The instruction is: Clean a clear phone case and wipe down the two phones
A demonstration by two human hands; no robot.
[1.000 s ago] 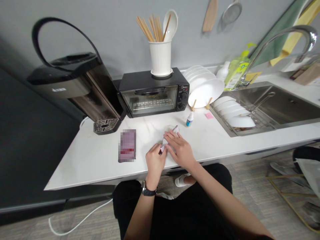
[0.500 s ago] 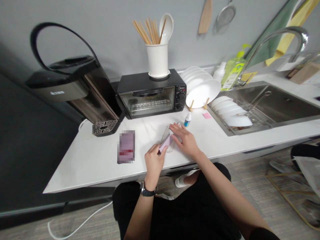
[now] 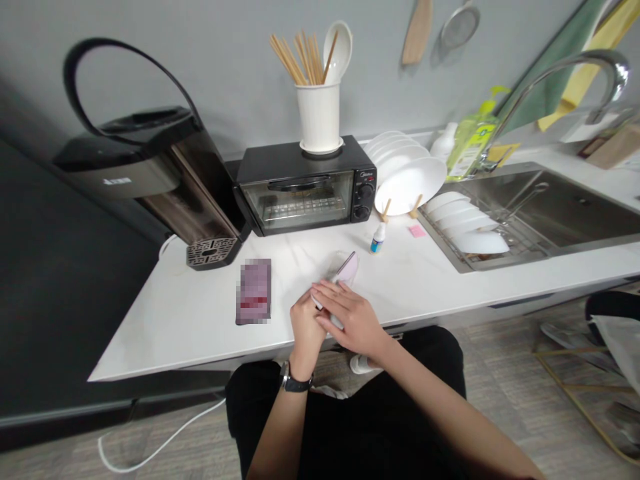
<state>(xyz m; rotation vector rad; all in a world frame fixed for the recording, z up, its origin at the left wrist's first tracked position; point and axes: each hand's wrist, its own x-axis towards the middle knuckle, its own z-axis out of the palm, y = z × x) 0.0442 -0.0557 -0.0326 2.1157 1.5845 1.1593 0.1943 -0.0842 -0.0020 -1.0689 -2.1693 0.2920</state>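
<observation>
My left hand point(image 3: 306, 320) is closed round the near end of a thin lilac phone point(image 3: 349, 267) with a dark edge, tilted up on its side just over the countertop. Laid across the phone's near part is my right hand point(image 3: 350, 313), its fingers stretched out close together and touching my left fingers. Whether anything lies under the right palm is hidden. A clear, shiny plastic piece point(image 3: 334, 260) shows around the phone's far end. Beyond the hands a small white bottle with a blue label point(image 3: 378, 239) stands upright.
A blurred purple flat item point(image 3: 254, 291) lies left of my hands. Behind are a drinks dispenser point(image 3: 210, 250), a toaster oven point(image 3: 305, 193) carrying a utensil pot point(image 3: 319, 117), and racked plates point(image 3: 417, 183). A pink note point(image 3: 417, 231) lies near the sink point(image 3: 550, 250).
My right hand has slid from the phone's far end toward me, over its near part and against my left hand. The phone's far end is now uncovered.
</observation>
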